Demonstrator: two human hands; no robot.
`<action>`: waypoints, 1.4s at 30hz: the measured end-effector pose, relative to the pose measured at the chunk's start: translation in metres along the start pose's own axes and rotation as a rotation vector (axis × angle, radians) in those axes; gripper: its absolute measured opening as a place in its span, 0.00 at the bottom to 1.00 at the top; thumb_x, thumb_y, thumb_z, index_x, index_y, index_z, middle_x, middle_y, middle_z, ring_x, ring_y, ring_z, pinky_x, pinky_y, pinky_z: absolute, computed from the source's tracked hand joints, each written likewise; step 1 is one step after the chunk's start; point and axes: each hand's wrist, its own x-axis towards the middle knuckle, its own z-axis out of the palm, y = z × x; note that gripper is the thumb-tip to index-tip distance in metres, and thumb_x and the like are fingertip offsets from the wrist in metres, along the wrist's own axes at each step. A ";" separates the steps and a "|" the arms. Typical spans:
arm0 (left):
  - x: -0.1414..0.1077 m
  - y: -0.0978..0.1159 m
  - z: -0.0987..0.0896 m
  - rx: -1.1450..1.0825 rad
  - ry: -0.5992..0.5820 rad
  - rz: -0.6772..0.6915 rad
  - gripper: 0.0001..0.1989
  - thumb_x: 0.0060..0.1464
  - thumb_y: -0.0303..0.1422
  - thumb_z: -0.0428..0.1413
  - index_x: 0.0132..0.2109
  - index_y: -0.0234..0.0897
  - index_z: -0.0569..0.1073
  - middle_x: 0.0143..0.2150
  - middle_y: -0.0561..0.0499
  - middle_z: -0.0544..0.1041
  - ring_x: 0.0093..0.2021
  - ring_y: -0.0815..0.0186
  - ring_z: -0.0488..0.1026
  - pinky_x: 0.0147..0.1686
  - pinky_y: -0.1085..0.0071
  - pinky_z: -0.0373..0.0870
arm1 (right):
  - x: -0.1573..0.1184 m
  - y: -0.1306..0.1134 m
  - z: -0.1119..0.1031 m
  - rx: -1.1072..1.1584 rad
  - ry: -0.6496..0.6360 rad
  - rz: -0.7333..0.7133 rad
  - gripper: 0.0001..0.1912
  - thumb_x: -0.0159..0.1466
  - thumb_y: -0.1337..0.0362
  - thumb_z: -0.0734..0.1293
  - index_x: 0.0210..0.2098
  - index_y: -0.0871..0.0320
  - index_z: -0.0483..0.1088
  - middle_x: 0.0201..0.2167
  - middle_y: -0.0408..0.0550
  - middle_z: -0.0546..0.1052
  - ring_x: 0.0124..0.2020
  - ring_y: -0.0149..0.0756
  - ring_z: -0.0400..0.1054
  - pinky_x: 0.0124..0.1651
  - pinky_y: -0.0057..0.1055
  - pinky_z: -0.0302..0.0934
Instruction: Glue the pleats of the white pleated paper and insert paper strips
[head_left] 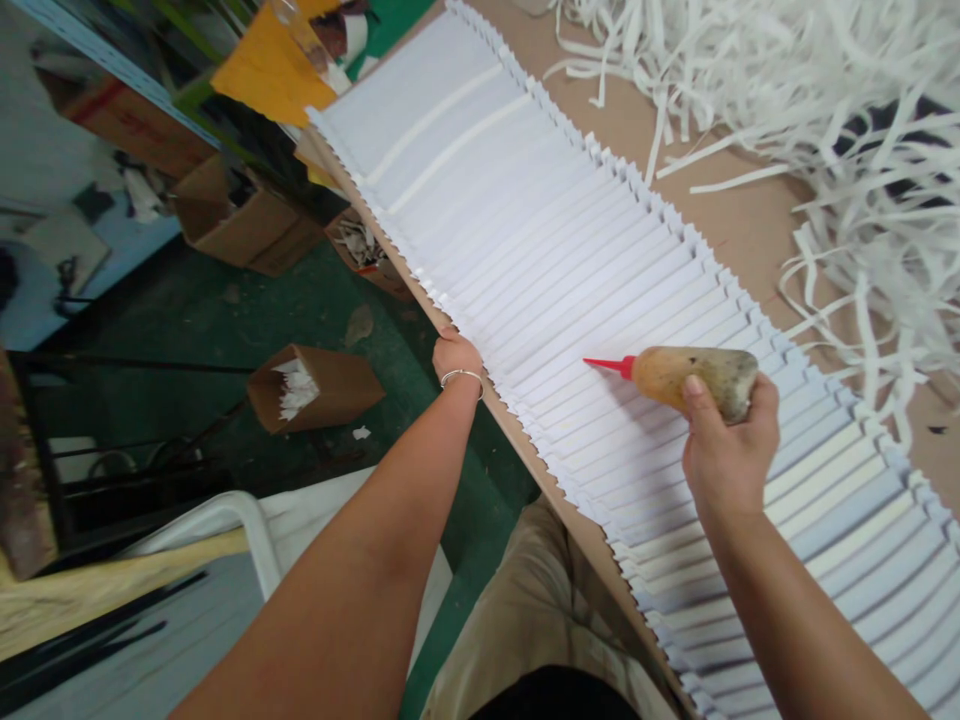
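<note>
My right hand [727, 440] is wrapped round a stained glue bottle [686, 375], held nearly level above a long row of overlapping white strips [540, 270]. The bottle's red nozzle points left over the strips. At the near edge of the tabletop [532, 450], my left hand [456, 358] rests with its fingers curled beside the strips' jagged ends; whether it grips anything is hidden. Two separate cream strips [461, 148] lie across the smooth far part of the white row.
A heap of loose white strips [750, 80] covers the board's far right. Yellow paper [274, 65] lies at the far left end. Cardboard boxes [337, 390] stand on the green floor, and a white tubular frame [251, 520] is at lower left.
</note>
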 end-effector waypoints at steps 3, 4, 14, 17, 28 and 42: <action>-0.002 0.000 -0.002 0.001 -0.005 -0.002 0.17 0.71 0.43 0.60 0.55 0.34 0.78 0.55 0.43 0.80 0.53 0.57 0.80 0.55 0.52 0.79 | -0.020 -0.004 0.004 -0.175 0.006 -0.049 0.36 0.56 0.49 0.81 0.57 0.55 0.70 0.47 0.45 0.75 0.50 0.41 0.72 0.62 0.50 0.68; -0.003 0.000 -0.002 0.002 -0.007 -0.003 0.17 0.71 0.44 0.60 0.55 0.34 0.78 0.54 0.44 0.81 0.53 0.57 0.80 0.55 0.52 0.79 | -0.027 -0.006 0.007 -0.214 -0.012 -0.058 0.36 0.56 0.48 0.81 0.58 0.55 0.70 0.48 0.47 0.75 0.51 0.42 0.72 0.62 0.50 0.67; -0.003 -0.001 -0.001 0.017 -0.003 -0.011 0.16 0.72 0.43 0.59 0.53 0.34 0.78 0.52 0.44 0.81 0.51 0.58 0.80 0.54 0.53 0.79 | -0.072 -0.015 0.022 -0.312 -0.243 -0.242 0.36 0.60 0.53 0.79 0.63 0.53 0.68 0.55 0.51 0.74 0.57 0.47 0.71 0.62 0.48 0.68; -0.003 -0.002 0.000 0.019 -0.002 -0.009 0.16 0.72 0.43 0.59 0.54 0.34 0.78 0.53 0.44 0.81 0.51 0.58 0.80 0.54 0.54 0.79 | -0.067 -0.017 0.011 -0.336 -0.285 -0.399 0.38 0.59 0.58 0.79 0.66 0.52 0.68 0.58 0.54 0.74 0.57 0.50 0.73 0.61 0.50 0.69; 0.001 -0.001 0.002 -0.006 0.005 -0.016 0.17 0.71 0.42 0.61 0.57 0.35 0.77 0.56 0.43 0.79 0.53 0.57 0.79 0.53 0.53 0.80 | 0.120 -0.005 -0.039 0.140 0.099 -0.271 0.32 0.50 0.58 0.79 0.51 0.50 0.65 0.51 0.47 0.77 0.51 0.52 0.78 0.54 0.69 0.71; 0.003 -0.005 0.003 0.007 0.031 -0.011 0.17 0.71 0.42 0.61 0.57 0.34 0.77 0.55 0.43 0.80 0.52 0.57 0.80 0.53 0.53 0.80 | 0.180 -0.002 -0.012 0.341 0.236 0.058 0.20 0.60 0.74 0.72 0.47 0.53 0.65 0.55 0.50 0.76 0.46 0.44 0.81 0.38 0.47 0.78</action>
